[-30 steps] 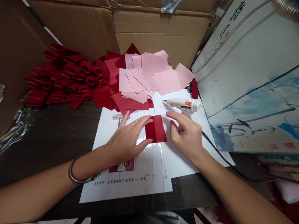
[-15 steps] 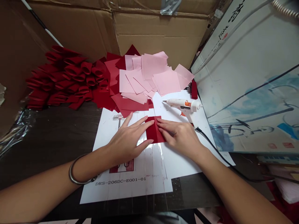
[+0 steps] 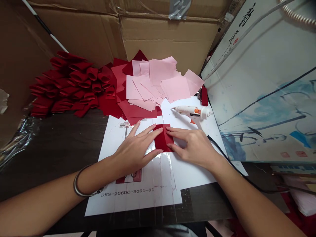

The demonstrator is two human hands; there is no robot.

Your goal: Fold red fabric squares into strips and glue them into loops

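Observation:
A small dark red square piece (image 3: 163, 140), folded so that a slightly lighter flap lies along its right side, rests flat on the white printed sheet. My left hand (image 3: 139, 144) lies spread over its left side, with fingertips and thumb touching it. From the right, the fingertips and thumb of my right hand (image 3: 195, 146) press on the flap, stretched out and apart from each other. Whether the piece is paper or cloth, I cannot tell. A white glue gun (image 3: 192, 112) lies on its side just beyond my right hand.
Pink squares (image 3: 175, 87) pile up behind the hands, over more red squares (image 3: 138, 110). Folded red loops (image 3: 79, 82) are heaped at the back left. A cardboard box (image 3: 168, 41) stands behind, a painted white panel (image 3: 266, 108) at right. The black cord (image 3: 229, 161) passes by my right forearm.
My right thumb has shifted away from its fingers, down along the flap, which now lies flatter. My left hand stays in place on the red piece. The view has moved slightly.

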